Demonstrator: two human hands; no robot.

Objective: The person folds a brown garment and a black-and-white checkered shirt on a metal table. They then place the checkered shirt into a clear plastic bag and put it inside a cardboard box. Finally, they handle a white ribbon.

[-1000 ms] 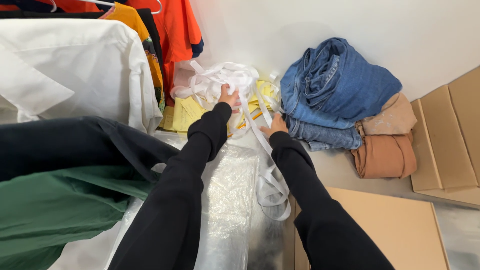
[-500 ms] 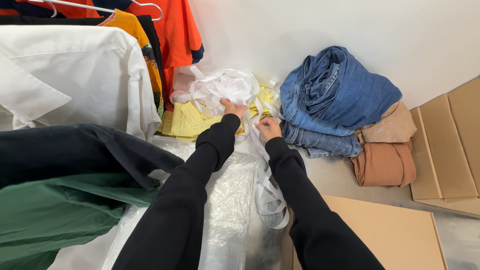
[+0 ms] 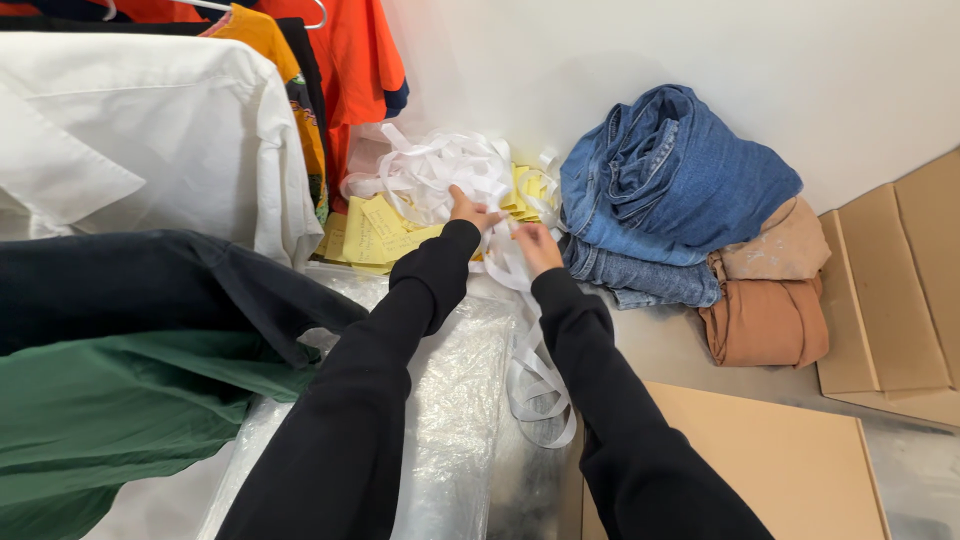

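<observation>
Left hand (image 3: 468,210): fingers in the white paper strips (image 3: 450,170), grip unclear.
Right hand (image 3: 535,245): pinches one strip.
Strips: piled beyond both hands, over yellow notes (image 3: 375,228).
Cardboard box (image 3: 900,290): far right, contents unseen.

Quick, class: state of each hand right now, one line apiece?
Left hand: in the pile of white strips, grip cannot be told.
Right hand: closed on a white strip that trails down.

White wall (image 3: 700,60) across top of frame, evenly lit. Grey floor (image 3: 660,345) lower right w/ flat cardboard sheets (image 3: 760,450). Hanging clothes (image 3: 150,130) upper left; folded jeans stack (image 3: 680,190) centre right.
</observation>
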